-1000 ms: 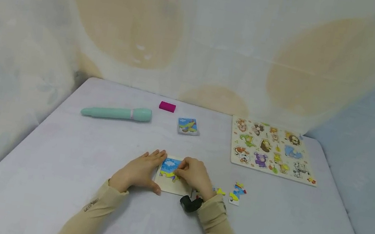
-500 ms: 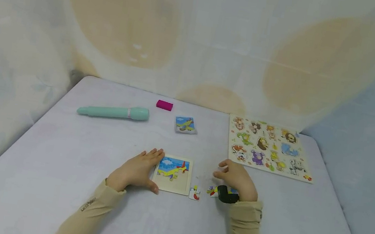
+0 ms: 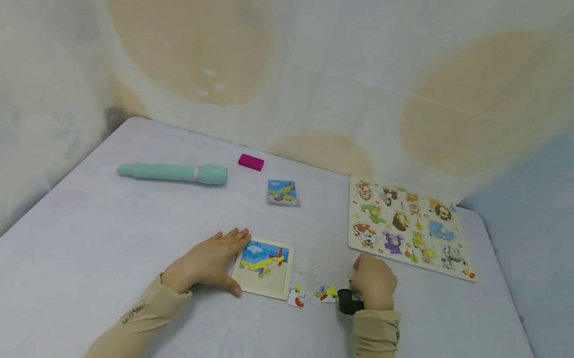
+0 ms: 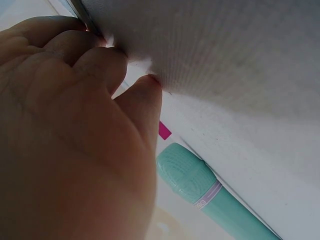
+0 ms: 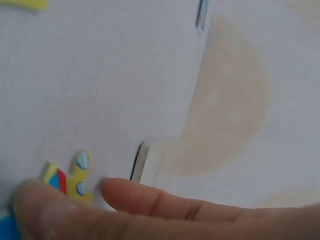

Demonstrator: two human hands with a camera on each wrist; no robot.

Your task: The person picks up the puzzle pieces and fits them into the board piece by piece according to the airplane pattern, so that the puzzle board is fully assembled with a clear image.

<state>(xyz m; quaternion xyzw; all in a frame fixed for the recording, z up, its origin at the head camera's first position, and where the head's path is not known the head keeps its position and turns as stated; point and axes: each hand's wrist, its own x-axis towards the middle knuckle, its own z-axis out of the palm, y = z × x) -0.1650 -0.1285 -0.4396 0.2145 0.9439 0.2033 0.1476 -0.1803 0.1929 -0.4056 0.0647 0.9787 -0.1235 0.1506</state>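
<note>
A square wooden puzzle board [image 3: 273, 285], partly filled with a yellow airplane and blue sky, lies in front of me. My left hand [image 3: 209, 259] rests along its left edge, fingers and thumb spread. Right of the board, my right hand [image 3: 374, 282] is lowered to the tabletop among loose pieces. In the right wrist view its thumb and a finger lie on either side of a yellow puzzle piece [image 5: 81, 175] with blue ovals; I cannot tell if they pinch it. Another puzzle piece [image 3: 296, 296] sits beside the board, and more pieces [image 3: 327, 294] lie near the right wrist.
Behind the board is a small picture square [image 3: 282, 192] with an airplane. A magenta block [image 3: 251, 162] and a mint-green microphone-like tube [image 3: 172, 172] lie at the back left. An animal puzzle board [image 3: 410, 225] occupies the back right. A black camera [image 3: 349, 302] sits on the right wrist.
My right hand has left the board and moved right, then down onto the loose pieces. A piece with a red tail now shows in the board. My left hand keeps its place on the board.
</note>
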